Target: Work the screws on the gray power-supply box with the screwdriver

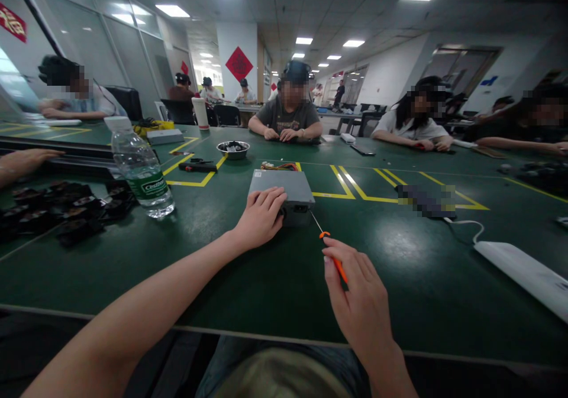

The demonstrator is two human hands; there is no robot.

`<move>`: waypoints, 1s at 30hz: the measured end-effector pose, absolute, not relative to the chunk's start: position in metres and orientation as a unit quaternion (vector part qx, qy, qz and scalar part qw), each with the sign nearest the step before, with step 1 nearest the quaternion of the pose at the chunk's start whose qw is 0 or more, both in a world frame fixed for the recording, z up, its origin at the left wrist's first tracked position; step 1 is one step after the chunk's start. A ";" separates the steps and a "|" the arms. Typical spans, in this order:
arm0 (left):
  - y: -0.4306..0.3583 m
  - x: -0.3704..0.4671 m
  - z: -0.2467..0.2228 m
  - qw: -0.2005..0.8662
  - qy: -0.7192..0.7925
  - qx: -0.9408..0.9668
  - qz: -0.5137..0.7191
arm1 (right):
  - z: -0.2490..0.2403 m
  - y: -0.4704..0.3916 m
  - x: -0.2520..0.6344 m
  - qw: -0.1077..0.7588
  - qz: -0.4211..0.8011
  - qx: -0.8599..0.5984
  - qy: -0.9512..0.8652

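A grey metal computer power supply (290, 185) sits on the green table, its power socket facing me and coloured wires coming out at the far side. My left hand (261, 217) grips its left front corner, fingers over the top and thumb hidden at the front. In my right hand (357, 288) is a screwdriver (339, 266) with an orange and black handle, the fingers closed round it. Its thin shaft points up and left to the lower right front corner of the power supply; I cannot tell whether the tip touches.
A water bottle (146, 176) and a pile of black parts (75, 206) stand left. Beyond are a metal bowl (233, 149), a black tool (197, 165) and a white cup (200, 114). A white power bank (523, 274) lies right, cabled to a phone. Several people sit around.
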State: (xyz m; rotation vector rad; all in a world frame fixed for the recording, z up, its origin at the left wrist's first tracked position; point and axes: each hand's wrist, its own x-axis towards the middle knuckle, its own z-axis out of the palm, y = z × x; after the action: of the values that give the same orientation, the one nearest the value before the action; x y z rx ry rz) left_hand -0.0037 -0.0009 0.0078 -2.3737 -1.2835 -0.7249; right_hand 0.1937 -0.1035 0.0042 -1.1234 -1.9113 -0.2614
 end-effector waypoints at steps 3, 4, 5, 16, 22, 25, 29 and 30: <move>-0.001 -0.004 0.008 0.169 -0.454 -0.837 -0.254 | 0.005 -0.103 0.193 0.451 -0.098 -0.455 -0.762; -0.001 -0.004 0.008 0.169 -0.455 -0.837 -0.254 | 0.004 -0.102 0.193 0.457 -0.100 -0.456 -0.757; -0.001 -0.004 0.008 0.169 -0.455 -0.836 -0.255 | 0.004 -0.102 0.192 0.464 -0.103 -0.455 -0.753; -0.001 -0.005 0.007 0.173 -0.453 -0.836 -0.256 | 0.004 -0.103 0.190 0.472 -0.134 -0.431 -0.757; 0.000 -0.005 0.006 0.170 -0.454 -0.836 -0.256 | 0.008 -0.109 0.190 0.495 -0.130 -0.421 -0.749; 0.001 -0.005 0.005 0.169 -0.454 -0.836 -0.257 | 0.008 -0.111 0.188 0.494 -0.113 -0.417 -0.755; 0.000 -0.005 0.005 0.172 -0.454 -0.835 -0.258 | 0.008 -0.108 0.184 0.483 -0.109 -0.419 -0.761; 0.000 -0.005 0.005 0.173 -0.455 -0.835 -0.257 | 0.007 -0.107 0.184 0.482 -0.112 -0.420 -0.761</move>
State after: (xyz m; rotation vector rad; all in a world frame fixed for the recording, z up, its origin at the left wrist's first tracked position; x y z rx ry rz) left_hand -0.0047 0.0003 0.0054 -2.3693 -1.2895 -0.7293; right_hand 0.1843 -0.1069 0.0074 -1.0249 -1.8548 -0.2740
